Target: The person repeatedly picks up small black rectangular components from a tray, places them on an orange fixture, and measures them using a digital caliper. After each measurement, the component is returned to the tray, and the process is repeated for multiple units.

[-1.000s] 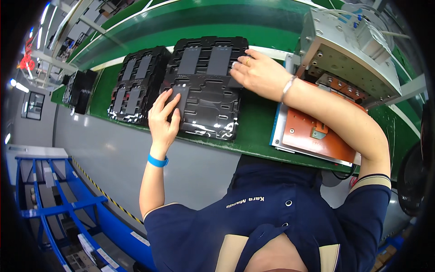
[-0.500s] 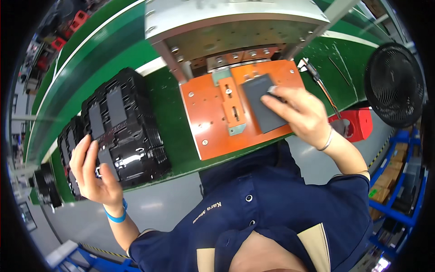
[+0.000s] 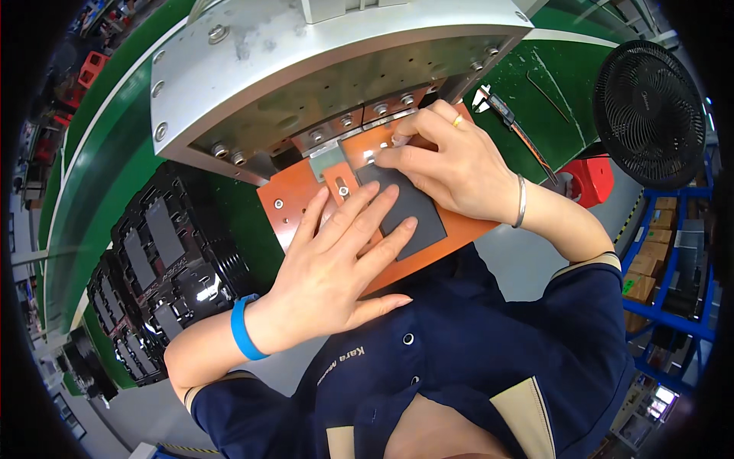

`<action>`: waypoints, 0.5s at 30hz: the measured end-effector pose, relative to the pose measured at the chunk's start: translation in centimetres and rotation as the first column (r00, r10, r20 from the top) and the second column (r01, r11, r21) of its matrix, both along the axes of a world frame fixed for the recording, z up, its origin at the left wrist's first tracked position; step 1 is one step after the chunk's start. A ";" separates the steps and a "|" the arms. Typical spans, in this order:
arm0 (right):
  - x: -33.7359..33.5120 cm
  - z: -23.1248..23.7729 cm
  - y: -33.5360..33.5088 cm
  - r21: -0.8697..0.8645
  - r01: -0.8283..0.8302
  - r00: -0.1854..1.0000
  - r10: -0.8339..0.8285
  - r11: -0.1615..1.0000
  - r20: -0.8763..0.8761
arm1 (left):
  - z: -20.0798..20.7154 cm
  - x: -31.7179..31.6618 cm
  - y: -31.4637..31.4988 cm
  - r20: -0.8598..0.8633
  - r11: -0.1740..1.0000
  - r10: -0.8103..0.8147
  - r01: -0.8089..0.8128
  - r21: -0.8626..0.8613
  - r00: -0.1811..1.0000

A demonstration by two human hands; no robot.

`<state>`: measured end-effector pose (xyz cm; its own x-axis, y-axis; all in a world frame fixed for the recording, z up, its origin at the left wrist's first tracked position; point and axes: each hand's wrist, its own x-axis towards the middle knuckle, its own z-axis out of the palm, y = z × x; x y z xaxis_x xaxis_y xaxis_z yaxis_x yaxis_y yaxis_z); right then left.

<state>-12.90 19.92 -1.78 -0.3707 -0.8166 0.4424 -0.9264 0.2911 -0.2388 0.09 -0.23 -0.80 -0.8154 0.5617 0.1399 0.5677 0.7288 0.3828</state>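
A flat dark grey pouch cell (image 3: 417,222) lies on an orange plate (image 3: 277,220), beside a slotted orange guide bar (image 3: 334,180) held by a screw. My left hand (image 3: 325,264) rests on them with its fingers spread, fingertips on the cell's left side and across the bar. At the cell's far end, by its shiny metal tabs (image 3: 370,155), my right hand (image 3: 459,168) is closed in a pinch. Something small and pale shows at those fingertips, too little of it to name.
A metal press frame (image 3: 344,65) stands over the plate's far side. Black moulded trays (image 3: 206,260) holding grey cells sit at left. At right are calipers (image 3: 501,111), a thin bent rod (image 3: 547,96), a black fan (image 3: 648,115) and a red stool (image 3: 595,183).
My left hand has moved right from the black trays onto the cell and guide bar. My right hand has gone from the cell's middle to its tab end. The view has shifted.
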 end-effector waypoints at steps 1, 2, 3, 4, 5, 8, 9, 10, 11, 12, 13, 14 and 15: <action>0.0 -0.1 -0.1 -0.002 0.000 0.999 0.000 1.000 -0.052 | -0.2 0.0 0.0 -0.009 1.000 -0.003 0.002 -0.009 1.000; 0.0 -0.1 -0.2 -0.003 -0.001 0.995 0.001 1.000 -0.104 | -0.2 0.0 0.0 -0.008 1.000 -0.001 0.001 0.003 1.000; -0.1 -0.1 -0.3 -0.005 -0.005 0.988 0.004 1.000 -0.155 | -0.3 -0.1 0.0 -0.002 1.000 -0.003 0.003 0.009 1.000; -0.1 -0.3 -0.4 -0.004 -0.005 0.982 0.004 1.000 -0.189 | -0.3 -0.1 -0.1 0.004 1.000 -0.007 0.007 0.011 1.000; -0.1 -0.3 -0.4 0.009 0.003 0.982 -0.001 1.000 -0.188 | -0.4 -0.1 -0.1 0.009 1.000 -0.010 0.010 0.012 1.000; -0.1 -0.2 -0.5 0.024 0.037 0.981 -0.032 0.999 -0.190 | -0.5 -0.2 -0.1 0.006 1.000 -0.012 0.012 0.026 1.000; 0.0 -0.2 -0.6 0.013 0.057 0.980 -0.054 0.998 -0.190 | -0.5 -0.2 -0.1 0.012 0.999 -0.012 0.012 0.029 1.000; -0.1 -0.2 -0.6 -0.003 0.062 0.979 -0.061 0.998 -0.195 | -0.5 -0.2 -0.2 0.013 0.999 -0.011 0.011 0.030 1.000; -0.2 -0.2 -0.6 -0.019 0.065 0.978 -0.068 0.998 -0.199 | -0.5 -0.2 -0.2 0.014 0.999 -0.011 0.011 0.031 1.000; -0.3 -0.2 -0.4 -0.036 0.056 0.977 -0.062 0.998 -0.203 | -0.5 -0.2 -0.2 0.017 0.999 -0.011 0.011 0.032 1.000; -0.3 -0.3 -0.3 -0.054 0.044 0.977 -0.054 0.998 -0.209 | -0.5 -0.2 -0.3 0.019 0.999 -0.009 0.009 0.032 1.000; -0.4 -0.3 -0.3 -0.093 0.015 0.987 -0.030 0.996 -0.157 | -0.5 -0.2 -0.3 0.021 0.999 -0.008 0.007 0.033 1.000; -0.3 -0.4 -0.2 -0.132 -0.011 0.994 -0.003 0.991 -0.106 | -0.5 -0.2 -0.3 0.019 0.999 -0.008 0.008 0.032 1.000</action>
<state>-13.24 19.73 -2.20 -0.3129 -0.7495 0.5834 -0.9496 0.2600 -0.1752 -0.15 -0.52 -1.30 -0.8137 0.5637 0.1421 0.5658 0.7117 0.4164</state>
